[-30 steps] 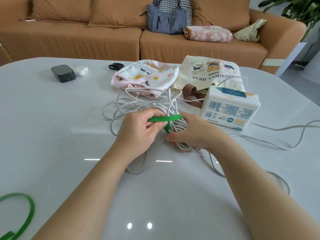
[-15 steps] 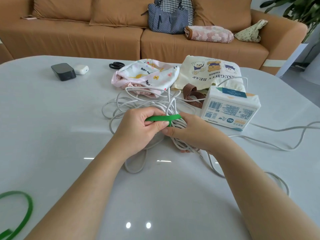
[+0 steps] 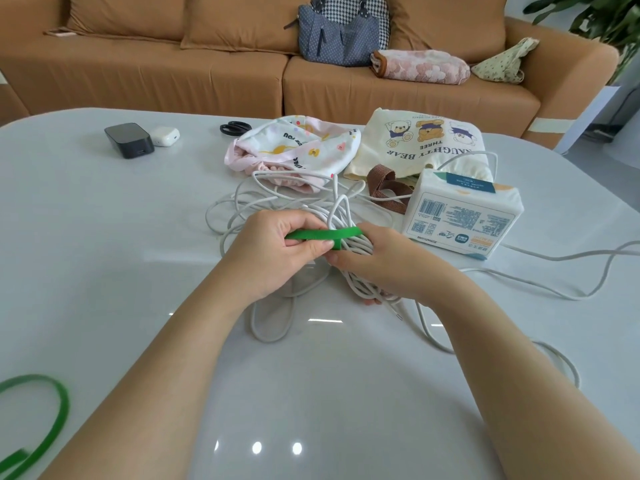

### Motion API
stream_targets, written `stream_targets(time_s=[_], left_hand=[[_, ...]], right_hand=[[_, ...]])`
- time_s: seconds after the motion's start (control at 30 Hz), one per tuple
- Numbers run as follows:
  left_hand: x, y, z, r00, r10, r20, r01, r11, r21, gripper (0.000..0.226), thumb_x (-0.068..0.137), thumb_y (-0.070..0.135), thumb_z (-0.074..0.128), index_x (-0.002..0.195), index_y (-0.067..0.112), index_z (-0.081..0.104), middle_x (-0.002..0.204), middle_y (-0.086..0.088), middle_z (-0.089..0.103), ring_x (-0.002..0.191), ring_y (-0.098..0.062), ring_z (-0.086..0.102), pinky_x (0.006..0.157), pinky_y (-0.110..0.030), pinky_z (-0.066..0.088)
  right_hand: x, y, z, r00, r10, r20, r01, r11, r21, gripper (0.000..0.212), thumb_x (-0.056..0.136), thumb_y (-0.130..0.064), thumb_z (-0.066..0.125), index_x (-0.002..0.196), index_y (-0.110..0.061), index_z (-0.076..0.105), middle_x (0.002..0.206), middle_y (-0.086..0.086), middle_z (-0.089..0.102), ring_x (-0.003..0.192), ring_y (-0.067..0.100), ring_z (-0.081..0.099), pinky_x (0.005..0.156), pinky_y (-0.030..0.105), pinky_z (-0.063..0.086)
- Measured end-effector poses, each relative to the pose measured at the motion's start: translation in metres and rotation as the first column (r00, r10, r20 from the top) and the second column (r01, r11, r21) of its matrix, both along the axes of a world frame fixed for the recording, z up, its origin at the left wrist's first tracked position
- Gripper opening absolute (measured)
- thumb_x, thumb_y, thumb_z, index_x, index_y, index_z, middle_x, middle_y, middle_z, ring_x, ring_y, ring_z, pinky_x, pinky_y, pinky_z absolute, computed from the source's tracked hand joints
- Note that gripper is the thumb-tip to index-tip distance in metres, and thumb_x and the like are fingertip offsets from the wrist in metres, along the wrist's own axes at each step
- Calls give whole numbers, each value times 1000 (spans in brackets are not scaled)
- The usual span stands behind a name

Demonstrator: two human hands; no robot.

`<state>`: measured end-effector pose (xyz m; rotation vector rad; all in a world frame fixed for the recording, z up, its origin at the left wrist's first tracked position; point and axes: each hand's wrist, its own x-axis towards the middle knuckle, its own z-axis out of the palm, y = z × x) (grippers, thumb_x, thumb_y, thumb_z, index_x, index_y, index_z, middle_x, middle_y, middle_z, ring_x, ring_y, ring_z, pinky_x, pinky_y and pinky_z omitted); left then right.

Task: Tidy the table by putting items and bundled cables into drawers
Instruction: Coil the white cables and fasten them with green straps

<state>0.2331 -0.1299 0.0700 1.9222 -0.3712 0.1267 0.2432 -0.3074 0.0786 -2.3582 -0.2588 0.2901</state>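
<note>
The left hand (image 3: 277, 251) pinched the flat green fastening strap (image 3: 325, 233), which looped over the coiled white cable (image 3: 360, 247) on the glossy white table (image 3: 104, 271); the right hand (image 3: 388, 265) clasped the coil. If the strap slipped free, the coil would probably spring apart.

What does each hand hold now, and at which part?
The left hand pinches the green strap by the stretch left of the bundle; the right hand grips the white cable bundle where the strap wraps it.
</note>
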Motion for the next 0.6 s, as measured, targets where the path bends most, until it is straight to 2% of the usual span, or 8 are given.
stream_targets(time_s=[0.17,0.27,0.33,0.37,0.43,0.53,0.6], left_hand=[[0,4,0,993,-45,105,37,996,76,26,84,9,70,82,35,70,64,18,64,56,4,54,58,-9,40],[-1,4,1,990,-55,132,42,994,99,24,84,10,70,82,34,71,61,17,61,53,4,51,56,-9,38],[-2,4,2,990,-46,134,29,992,123,23,84,10,70,81,33,70,58,18,60,51,4,50,54,-9,36],[-2,4,2,991,-42,130,25,991,128,23,84,11,71,80,34,70,60,16,62,52,3,53,55,-10,38],[-3,5,3,994,-43,98,32,993,111,22,84,12,71,80,34,68,64,15,65,56,3,58,58,-10,41],[-2,5,4,995,-31,90,22,995,99,16,86,18,67,79,33,67,60,19,59,50,1,49,54,-8,35],[-1,4,3,994,8,112,-19,995,97,21,88,15,66,78,34,66,59,18,58,50,0,45,53,-10,34]], right_hand=[[0,-4,4,996,53,-72,-50,998,45,25,83,-50,64,105,-38,63,90,-10,66,77,7,63,66,21,47],[1,-6,4,993,78,-90,-75,996,42,20,84,-51,64,102,-43,63,81,-17,66,70,2,63,64,21,50],[1,-7,3,993,80,-90,-76,996,44,19,84,-49,64,102,-42,64,64,-24,60,55,-6,56,55,17,41],[1,-6,3,993,78,-92,-73,996,58,19,84,-48,64,102,-41,64,61,-23,59,51,-6,54,55,17,39],[2,-6,2,993,77,-88,-70,995,78,20,84,-46,65,102,-39,65,70,-17,63,55,-3,57,60,22,43],[1,-6,2,996,54,-67,-49,996,69,20,83,-45,66,102,-37,66,85,-8,69,74,8,65,73,31,52],[1,-7,2,999,39,-35,-37,997,73,18,83,-42,65,100,-36,67,87,-5,69,76,9,64,75,30,52]])
